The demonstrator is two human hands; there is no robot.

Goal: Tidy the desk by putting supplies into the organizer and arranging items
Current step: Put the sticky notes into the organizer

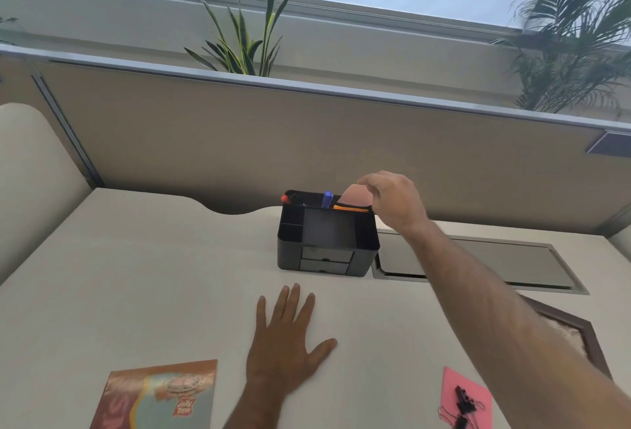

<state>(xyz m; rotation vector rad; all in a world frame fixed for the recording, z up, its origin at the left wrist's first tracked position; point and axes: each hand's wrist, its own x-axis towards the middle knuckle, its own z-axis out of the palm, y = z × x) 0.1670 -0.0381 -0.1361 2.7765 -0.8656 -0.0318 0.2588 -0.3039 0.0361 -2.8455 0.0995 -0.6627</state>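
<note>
A black desk organizer (367, 244) with two small drawers stands at the back of the desk, against the partition. A red-capped marker (286, 198), a blue-capped pen (327, 199) and an orange pencil (350, 208) sit in its rear compartments. My right hand (392, 201) is over the organizer's back right corner, pinching a pink sticky-note pad (355, 199) whose lower edge is inside the rear compartment. My left hand (285, 343) lies flat on the desk in front of the organizer, fingers spread, holding nothing.
A popcorn packet (160, 394) lies at the front left. A pink paper (478, 394) with black binder clips (462, 401) on it lies at the front right. A metal cable hatch (478, 263) is set into the desk right of the organizer. A dark-framed board (580, 336) sits under my right forearm.
</note>
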